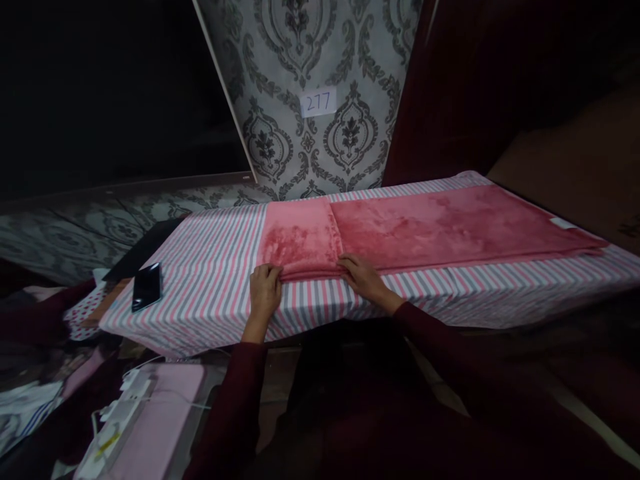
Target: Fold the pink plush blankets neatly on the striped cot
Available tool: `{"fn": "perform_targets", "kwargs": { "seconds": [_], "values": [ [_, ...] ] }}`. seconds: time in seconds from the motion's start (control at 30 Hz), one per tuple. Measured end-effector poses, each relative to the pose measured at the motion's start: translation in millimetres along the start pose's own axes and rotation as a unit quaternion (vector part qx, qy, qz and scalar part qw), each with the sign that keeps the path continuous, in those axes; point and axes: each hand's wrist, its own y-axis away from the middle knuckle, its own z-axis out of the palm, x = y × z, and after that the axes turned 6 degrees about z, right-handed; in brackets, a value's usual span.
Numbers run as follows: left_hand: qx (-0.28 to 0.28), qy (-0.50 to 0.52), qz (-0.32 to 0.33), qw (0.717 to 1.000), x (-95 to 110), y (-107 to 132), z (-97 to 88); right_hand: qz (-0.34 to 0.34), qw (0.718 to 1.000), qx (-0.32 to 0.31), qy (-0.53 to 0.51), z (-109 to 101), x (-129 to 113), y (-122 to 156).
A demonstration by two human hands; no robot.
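A long pink plush towel (425, 223) lies folded along a board covered in pink, grey and white striped cloth (210, 267). The towel's left end is folded over into a thicker flap. My left hand (265, 290) grips the near left corner of that flap, fingers curled on its edge. My right hand (363, 277) rests on the near edge of the towel at the fold line, fingers bent and pressing the fabric. Both arms wear dark red sleeves.
A black phone (147, 285) lies on the striped cloth at the left end. A paper label reading 277 (319, 102) is stuck on the patterned grey wall behind. Pink and white clutter with cables (135, 400) sits low at the left.
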Motion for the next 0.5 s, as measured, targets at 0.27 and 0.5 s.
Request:
{"fn": "perform_targets", "kwargs": {
  "seconds": [0.27, 0.5],
  "values": [
    [-0.003, 0.006, 0.005, 1.000, -0.7, 0.6, -0.3, -0.012, 0.999, 0.004, 0.041, -2.2, -3.6, -6.3],
    [-0.012, 0.000, 0.003, 1.000, -2.0, 0.3, -1.2, 0.019, 0.993, -0.010, 0.120, -2.1, -11.2, -7.4]
  ]
}}
